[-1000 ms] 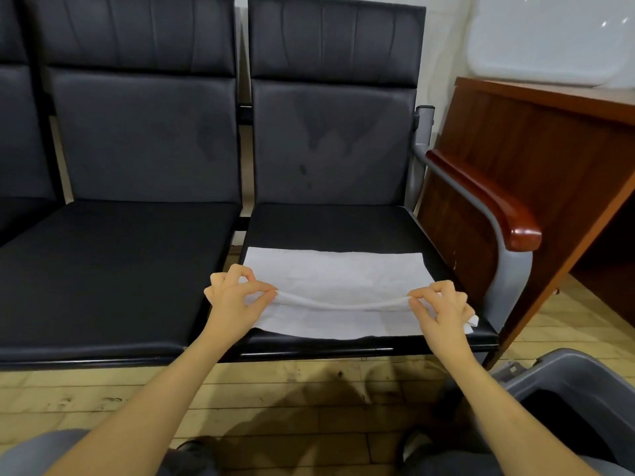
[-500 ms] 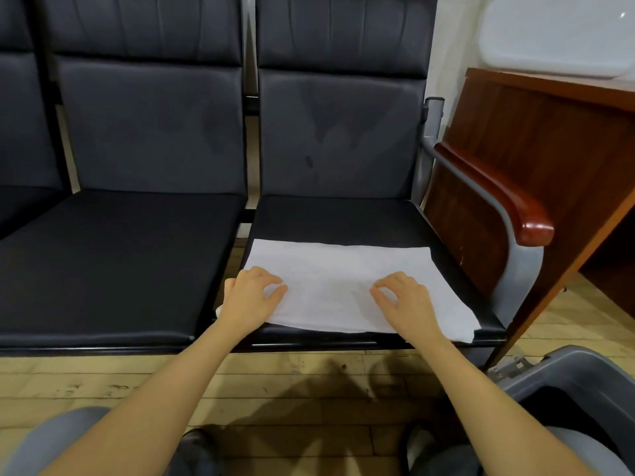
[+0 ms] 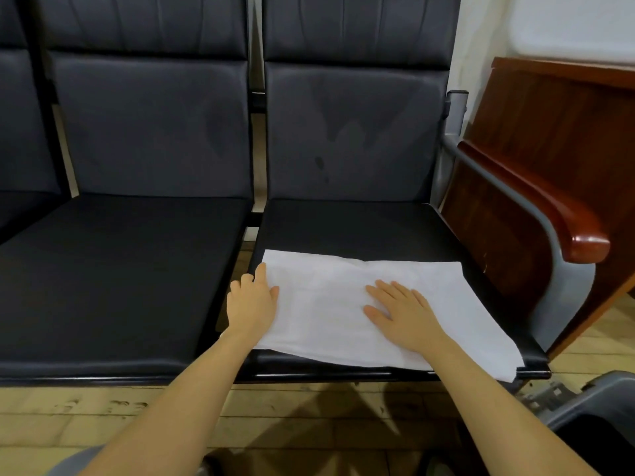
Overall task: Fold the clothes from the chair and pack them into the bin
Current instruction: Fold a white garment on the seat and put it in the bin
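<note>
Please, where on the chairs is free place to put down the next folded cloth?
The left seat is bare across its whole cushion. On the right seat, only the back strip between backrest and white cloth is free. The front is crowded: the cloth, the left hand and the right hand cover it.

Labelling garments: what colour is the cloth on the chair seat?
Plain white, no pattern: the cloth shows best in the head view.

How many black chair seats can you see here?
3. The right seat holds the white cloth, the middle seat lies beside it, and the third is cut off at the left edge.
</note>
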Motion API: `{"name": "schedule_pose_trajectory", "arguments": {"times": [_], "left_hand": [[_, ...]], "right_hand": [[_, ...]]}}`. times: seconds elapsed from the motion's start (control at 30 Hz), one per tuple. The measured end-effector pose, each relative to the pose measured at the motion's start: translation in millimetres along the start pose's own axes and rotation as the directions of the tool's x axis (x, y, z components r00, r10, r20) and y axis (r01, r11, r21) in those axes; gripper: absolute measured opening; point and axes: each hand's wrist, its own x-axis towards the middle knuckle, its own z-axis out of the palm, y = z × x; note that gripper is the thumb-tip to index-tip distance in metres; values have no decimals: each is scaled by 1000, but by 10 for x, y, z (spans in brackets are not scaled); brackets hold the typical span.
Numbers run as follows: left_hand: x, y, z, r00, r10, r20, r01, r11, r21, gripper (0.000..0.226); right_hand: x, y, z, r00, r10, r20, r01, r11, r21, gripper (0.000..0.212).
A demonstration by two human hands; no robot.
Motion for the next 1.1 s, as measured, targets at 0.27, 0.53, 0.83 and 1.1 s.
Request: {"name": "schedule_pose_trajectory", "arguments": {"times": [0.27,0.53,0.83,1.1], "left_hand": [[8,24,-34,995,83,-51,-94,956,-279,41],[-13,136,-377,954,167,-248,-283,774,-567,41],[-129,684,-605,869,380,-316,-493,709,-504,41],[-200,1332,-270,797,522,-302,-597,608,-524,36]], "right_hand": [[-67,-89,-24,999,-3,-54,-2,996,-88,57],[62,-569,138,998,22,54,-17,995,-95,59],[-12,-348,-110,991,64,-122,-12,923,384,39],[-327,371,-206,973,222,-70,-211,968,137,38]]}}
